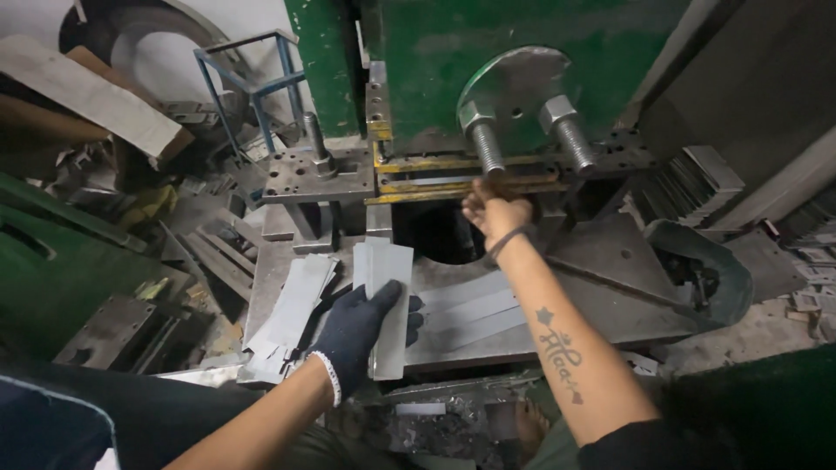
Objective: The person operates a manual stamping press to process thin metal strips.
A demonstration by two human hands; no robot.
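In the lower middle of the frame the left hand (361, 335), in a dark glove with a white cuff, lies flat on a stack of grey metal strips (386, 305); its fingers are spread over the top strip with the thumb out to the right, pressing down, not pinching. The stack rests on the steel tabletop (627, 305) of a green press (522, 35). The bare right hand (495, 211) reaches up the middle of the frame to the slot between the yellow guide rails (435, 174). Its fingers are curled at the slot, seemingly around the end of a strip, but I cannot tell for sure what they pinch.

The plain danger, as I judge it, is that the bare hand sits right at the die opening: if the press cycled now, the fingers would be caught. The strip edges look sharp, and that hand has no glove. The stack under the left hand could also slide off the tabletop edge.

Just left of the stack lies a second pile of strips (292, 313), and more strips fan out to the right (475, 309). Two big bolts (527, 135) hang directly above the right hand and crowd its reach. Scrap metal (200, 244) litters the left of the frame.
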